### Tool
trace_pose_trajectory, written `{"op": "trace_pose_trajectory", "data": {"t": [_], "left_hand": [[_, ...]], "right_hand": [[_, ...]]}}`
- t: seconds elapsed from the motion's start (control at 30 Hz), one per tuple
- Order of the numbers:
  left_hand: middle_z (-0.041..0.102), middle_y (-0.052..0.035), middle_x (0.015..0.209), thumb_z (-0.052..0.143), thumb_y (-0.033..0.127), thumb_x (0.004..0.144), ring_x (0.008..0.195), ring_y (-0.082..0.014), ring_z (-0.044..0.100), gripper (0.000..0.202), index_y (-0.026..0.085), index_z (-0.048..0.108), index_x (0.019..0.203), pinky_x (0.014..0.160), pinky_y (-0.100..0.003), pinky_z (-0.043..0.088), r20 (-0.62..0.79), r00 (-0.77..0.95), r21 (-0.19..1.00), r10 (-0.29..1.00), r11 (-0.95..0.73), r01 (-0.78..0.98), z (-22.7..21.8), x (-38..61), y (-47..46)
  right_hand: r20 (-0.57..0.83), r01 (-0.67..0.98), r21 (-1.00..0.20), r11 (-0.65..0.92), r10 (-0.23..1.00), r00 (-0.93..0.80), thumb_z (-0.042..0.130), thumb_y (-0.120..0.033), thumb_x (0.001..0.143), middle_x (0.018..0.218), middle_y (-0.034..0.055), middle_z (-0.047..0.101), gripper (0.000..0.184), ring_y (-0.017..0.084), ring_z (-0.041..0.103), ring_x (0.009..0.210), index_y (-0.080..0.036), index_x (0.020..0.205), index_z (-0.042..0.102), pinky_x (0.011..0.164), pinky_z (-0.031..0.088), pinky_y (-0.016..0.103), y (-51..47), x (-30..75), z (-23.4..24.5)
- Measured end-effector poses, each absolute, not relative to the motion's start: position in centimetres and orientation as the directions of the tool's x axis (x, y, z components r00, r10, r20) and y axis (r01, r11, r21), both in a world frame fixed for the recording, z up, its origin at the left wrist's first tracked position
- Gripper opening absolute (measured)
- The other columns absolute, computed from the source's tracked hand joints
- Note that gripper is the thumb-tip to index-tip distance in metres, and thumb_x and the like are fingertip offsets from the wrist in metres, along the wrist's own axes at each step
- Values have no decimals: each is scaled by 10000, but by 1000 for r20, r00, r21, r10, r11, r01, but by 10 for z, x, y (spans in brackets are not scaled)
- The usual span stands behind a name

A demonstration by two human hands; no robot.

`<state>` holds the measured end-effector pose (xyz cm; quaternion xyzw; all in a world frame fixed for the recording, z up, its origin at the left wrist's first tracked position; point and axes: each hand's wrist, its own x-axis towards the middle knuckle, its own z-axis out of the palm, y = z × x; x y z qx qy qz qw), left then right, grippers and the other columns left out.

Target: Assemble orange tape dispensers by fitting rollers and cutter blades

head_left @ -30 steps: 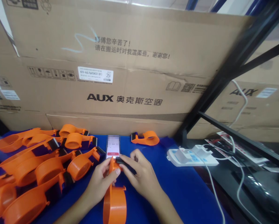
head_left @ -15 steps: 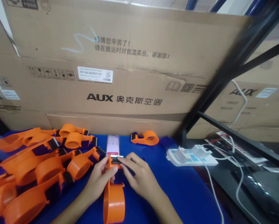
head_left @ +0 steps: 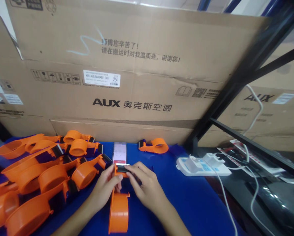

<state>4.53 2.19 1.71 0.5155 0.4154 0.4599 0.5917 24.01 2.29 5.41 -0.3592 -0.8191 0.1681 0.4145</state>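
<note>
An orange tape dispenser (head_left: 119, 211) stands on the blue table cover (head_left: 191, 200), its round end toward me. My left hand (head_left: 105, 190) grips its neck from the left, fingers curled. My right hand (head_left: 144, 186) pinches the small black blade piece (head_left: 121, 169) at the dispenser's far tip. Just beyond the tip lies a phone (head_left: 119, 154) with a lit screen.
A heap of several orange tape dispensers (head_left: 39, 173) fills the left side. One more orange dispenser (head_left: 155, 146) lies by the large AUX cardboard box (head_left: 132, 75). A white power strip (head_left: 202, 165) with cables sits at the right beside a black metal rack (head_left: 247, 65).
The dispenser and both hands have shifted slightly away from me. The black blade piece now sits flat across the dispenser's tip under my right fingers.
</note>
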Motion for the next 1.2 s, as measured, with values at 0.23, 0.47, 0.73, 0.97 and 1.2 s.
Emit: {"op": "trace_pose_trajectory", "data": {"t": [0.23, 0.47, 0.73, 0.97, 1.2], "left_hand": [[623, 18, 668, 649, 404, 900, 611, -161, 594, 258, 185, 658, 1036, 622, -270, 489, -32, 219, 998, 975, 45, -54, 14, 48, 19], [597, 27, 702, 646, 424, 903, 612, -154, 583, 262, 190, 650, 1020, 616, -266, 483, -11, 221, 997, 975, 26, -66, 13, 49, 19], [551, 49, 649, 627, 504, 925, 563, -143, 538, 328, 192, 643, 1025, 574, -256, 441, -17, 216, 1000, 976, 18, -5, 18, 50, 17], [504, 65, 674, 680, 479, 892, 555, -121, 441, 308, 199, 656, 1019, 544, -234, 387, 51, 159, 998, 986, -56, 27, 23, 50, 16], [590, 34, 654, 613, 488, 927, 533, -143, 561, 286, 203, 622, 949, 539, -251, 448, -45, 177, 999, 983, 40, 31, 15, 46, 17]], "right_hand": [[494, 400, -721, 566, 825, -275, 584, -263, 1014, 919, 53, 659, 179, 169, 662, 767, -235, 1117, 728, 727, 595, 310, 24, 238, 54], [248, 154, -945, 287, 940, -233, 657, -391, 966, 858, -7, 558, 223, 131, 645, 664, -223, 1107, 697, 629, 622, 280, 25, 232, 48], [125, 29, -990, 136, 959, -254, 718, -490, 918, 734, -29, 628, 319, 129, 648, 605, -194, 1029, 683, 624, 577, 274, 23, 230, 57], [23, -62, -998, 5, 957, -288, 726, -531, 904, 723, -17, 658, 353, 125, 661, 588, -186, 959, 674, 613, 590, 267, 27, 231, 56], [-12, -90, -995, -41, 955, -296, 735, -540, 897, 765, -10, 678, 360, 131, 692, 632, -194, 974, 668, 648, 605, 270, 24, 231, 58]]}}
